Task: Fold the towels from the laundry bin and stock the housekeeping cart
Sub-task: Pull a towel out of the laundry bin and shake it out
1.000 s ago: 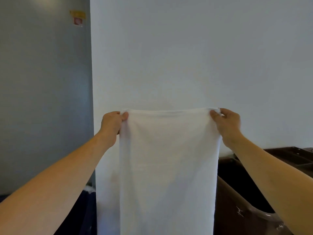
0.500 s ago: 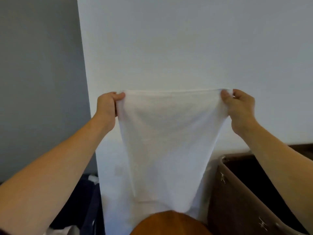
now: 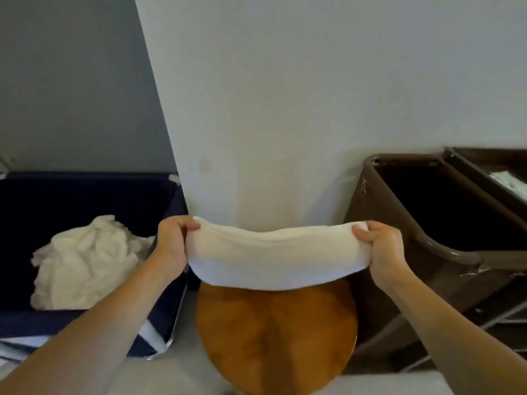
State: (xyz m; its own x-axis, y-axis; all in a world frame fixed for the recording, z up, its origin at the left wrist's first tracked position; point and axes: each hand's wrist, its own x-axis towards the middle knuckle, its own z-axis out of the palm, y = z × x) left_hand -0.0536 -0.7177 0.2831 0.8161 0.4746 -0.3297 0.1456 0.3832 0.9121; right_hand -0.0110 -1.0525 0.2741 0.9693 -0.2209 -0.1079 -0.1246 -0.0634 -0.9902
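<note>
towel (image 3: pixel 273 258) spans between both hands above the round stool (image 3: pixel 276 337), sagging at centre. left hand (image 3: pixel 171 246) and right hand (image 3: pixel 382 249) each pinch an end. judged light, soft, limp; best held at the corners.

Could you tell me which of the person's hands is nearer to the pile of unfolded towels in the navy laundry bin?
Left. The left hand grips the towel's end just beside the pile; the right hand holds the opposite end, by the brown cart.
</note>
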